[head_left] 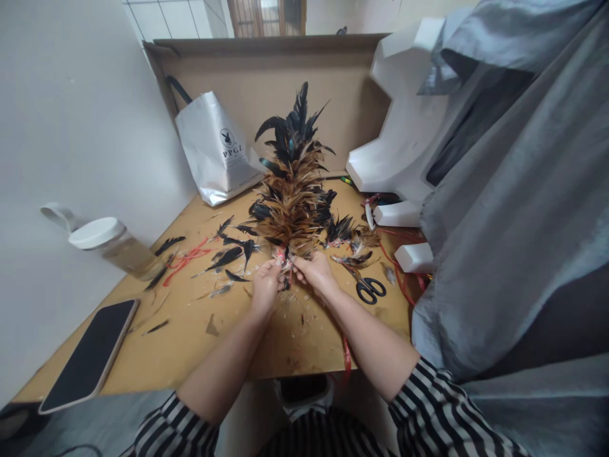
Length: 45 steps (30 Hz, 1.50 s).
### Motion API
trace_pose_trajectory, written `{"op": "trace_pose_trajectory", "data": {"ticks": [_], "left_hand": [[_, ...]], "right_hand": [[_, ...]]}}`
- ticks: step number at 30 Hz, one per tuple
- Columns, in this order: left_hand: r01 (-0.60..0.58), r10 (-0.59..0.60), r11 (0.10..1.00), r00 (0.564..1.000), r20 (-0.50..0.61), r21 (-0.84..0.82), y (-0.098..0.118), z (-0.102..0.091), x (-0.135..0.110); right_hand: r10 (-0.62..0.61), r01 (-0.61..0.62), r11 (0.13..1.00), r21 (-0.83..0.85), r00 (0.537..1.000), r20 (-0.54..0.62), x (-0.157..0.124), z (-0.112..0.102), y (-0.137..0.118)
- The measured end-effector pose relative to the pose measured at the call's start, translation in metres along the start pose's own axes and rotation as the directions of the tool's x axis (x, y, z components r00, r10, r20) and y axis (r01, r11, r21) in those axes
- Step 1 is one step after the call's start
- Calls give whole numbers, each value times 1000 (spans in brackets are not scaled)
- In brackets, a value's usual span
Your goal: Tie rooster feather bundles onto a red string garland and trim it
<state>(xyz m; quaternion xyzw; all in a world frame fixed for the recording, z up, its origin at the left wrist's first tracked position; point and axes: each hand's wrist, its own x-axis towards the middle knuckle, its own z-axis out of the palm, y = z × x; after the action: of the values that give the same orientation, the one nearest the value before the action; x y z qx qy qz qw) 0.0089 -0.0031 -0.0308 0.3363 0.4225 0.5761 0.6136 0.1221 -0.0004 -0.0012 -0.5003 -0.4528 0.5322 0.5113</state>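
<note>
A tall bundle of brown and black feathers [292, 203] lies on the tan table, its black plumes pointing away from me. My left hand [269, 279] is closed at the left of the bundle's near end, fingers pinched on its base. From the right, my right hand [313, 271] grips the same base with thumb and fingers together. Reddish-pink binding shows between my hands; its exact form is too small to make out. Loose black feathers [228, 257] lie left of the bundle. Black-handled scissors [370, 290] rest to the right of my right hand.
A phone [90, 352] lies front left, near a lidded bottle [121, 247]. Behind stands a silver bag [216, 152] against the cardboard panel [342, 95]. White foam [404, 133] and grey cloth [518, 241] border the right side. Red ribbon [188, 257] lies left.
</note>
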Motion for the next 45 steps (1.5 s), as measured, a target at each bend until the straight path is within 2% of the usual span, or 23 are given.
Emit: {"op": "trace_pose_trajectory", "data": {"ticks": [5, 9, 12, 16, 21, 28, 33, 38, 45], "left_hand": [[-83, 81, 993, 996, 28, 80, -1, 2, -2], [-59, 60, 998, 996, 65, -17, 2, 1, -1], [-27, 37, 994, 994, 100, -103, 5, 0, 0], [-1, 18, 989, 993, 120, -146, 6, -1, 0], [24, -3, 989, 990, 138, -148, 6, -1, 0], [70, -42, 984, 985, 170, -162, 9, -2, -1], [60, -38, 990, 984, 173, -124, 9, 0, -2], [-28, 37, 998, 989, 146, -60, 8, 1, -3], [-89, 87, 996, 984, 154, 7, 5, 2, -4]], "right_hand": [[28, -42, 992, 117, 993, 117, 3, 2, 5], [73, -134, 961, 242, 967, 246, 4, -6, 4], [68, -150, 959, 242, 946, 316, 3, -10, 0], [38, -113, 970, 217, 947, 320, 1, -8, -2], [-60, 6, 982, 191, 958, 280, 0, -5, -4], [-130, 91, 987, 129, 933, 336, -6, -10, -8], [-220, 212, 975, 58, 936, 273, -5, -11, -12], [-186, 179, 982, 54, 956, 227, 4, -11, -1], [-188, 187, 981, 60, 982, 8, 9, -6, 8]]}}
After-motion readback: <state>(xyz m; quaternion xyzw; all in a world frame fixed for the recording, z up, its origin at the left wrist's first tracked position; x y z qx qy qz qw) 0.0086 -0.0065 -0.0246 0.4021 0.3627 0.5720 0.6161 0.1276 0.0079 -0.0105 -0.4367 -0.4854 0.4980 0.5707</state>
